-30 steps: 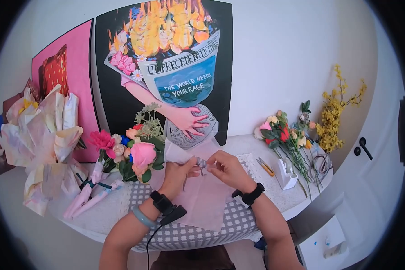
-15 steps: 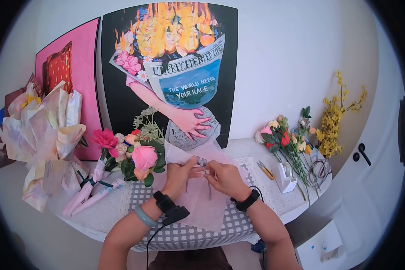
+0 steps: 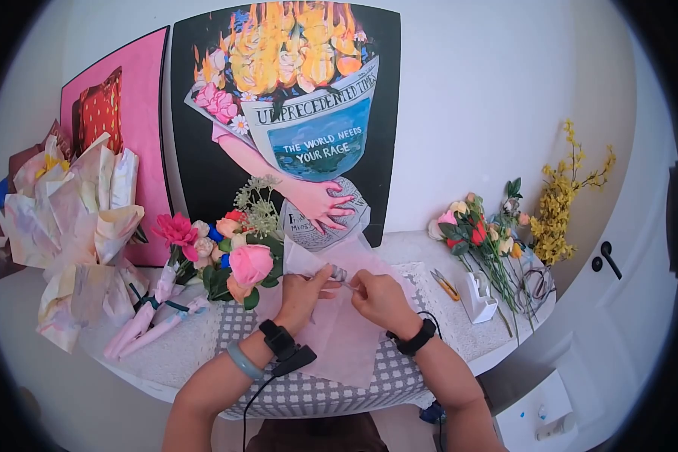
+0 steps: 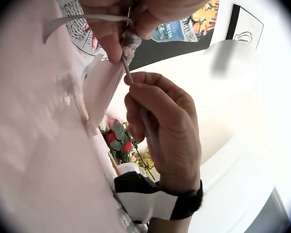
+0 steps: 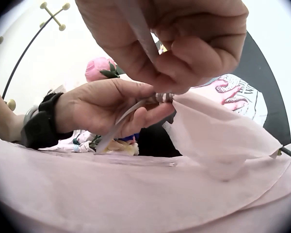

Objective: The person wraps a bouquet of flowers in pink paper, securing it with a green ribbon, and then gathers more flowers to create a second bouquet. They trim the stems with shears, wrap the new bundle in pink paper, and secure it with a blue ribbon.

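Note:
Pale pink wrapping paper [image 3: 339, 343] is spread on the table and gathered into a narrow neck. My left hand [image 3: 301, 296] holds this bunched neck between thumb and fingers. A thin grey ribbon [image 4: 89, 18] goes round the neck, and one end trails loose below the left fingers. With thumb and curled fingers, my right hand [image 3: 384, 303] pinches another length of the ribbon, stretched short between the hands. In the right wrist view, wound ribbon shows at the left fingertips. A large pink rose [image 3: 250, 264] among mixed flowers lies just left of the left hand.
A wrapped bouquet [image 3: 83, 218] and pink-wrapped stems [image 3: 143, 324] lie at the left. Scissors [image 3: 444, 286], a white tape dispenser [image 3: 478, 297] and loose flowers [image 3: 474, 230] are at the right. A large painting [image 3: 286, 120] leans on the wall behind.
My right hand has drawn a little to the right and its fingers have curled in more, pulling the ribbon that hung below it. The left hand keeps its hold on the neck.

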Tool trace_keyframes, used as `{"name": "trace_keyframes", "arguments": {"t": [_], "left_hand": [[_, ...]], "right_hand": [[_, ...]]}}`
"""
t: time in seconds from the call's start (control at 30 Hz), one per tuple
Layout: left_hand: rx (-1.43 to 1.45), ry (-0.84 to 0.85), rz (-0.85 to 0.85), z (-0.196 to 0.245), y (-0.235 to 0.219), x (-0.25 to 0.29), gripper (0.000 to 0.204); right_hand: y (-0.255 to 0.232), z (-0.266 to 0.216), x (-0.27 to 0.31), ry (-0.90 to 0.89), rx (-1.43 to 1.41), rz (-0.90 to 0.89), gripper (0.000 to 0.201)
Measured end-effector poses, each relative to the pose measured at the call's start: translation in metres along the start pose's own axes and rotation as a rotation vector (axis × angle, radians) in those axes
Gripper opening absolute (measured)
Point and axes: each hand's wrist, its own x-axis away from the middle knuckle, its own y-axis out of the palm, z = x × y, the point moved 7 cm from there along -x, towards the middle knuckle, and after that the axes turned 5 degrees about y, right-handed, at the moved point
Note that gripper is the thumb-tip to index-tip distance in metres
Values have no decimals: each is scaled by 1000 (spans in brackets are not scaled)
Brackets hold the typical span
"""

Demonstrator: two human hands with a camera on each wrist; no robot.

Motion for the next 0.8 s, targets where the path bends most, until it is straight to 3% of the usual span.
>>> {"name": "trace_keyframes", "arguments": {"t": [0.1,0.2,0.3,0.4,0.47,0.67,0.77,0.8], "left_hand": [[-117,6,-12,3,-2,0,25],[-244,-68,-66,1,2,3,25],[-317,-77,-114,-13,7,1,26],[-458,-71,-140,-19,9,2,29],[-612,-110,-196,-19,7,3,31],[-843,70,-323,-10,13,5,24],[-1013,507,-250,9,27,10,16],[-983,492,-280,8,29,10,14]], "right_hand": [[5,0,3,36,189,-133,10],[-5,-7,-1,-108,-133,-4,10],[3,19,-9,-39,-534,45,8],[21,44,-11,236,-690,-155,12],[23,46,-11,265,-687,-190,13],[29,53,-8,368,-719,-210,13],[28,46,-9,264,-671,-241,11],[28,42,-9,206,-629,-251,10]]}}
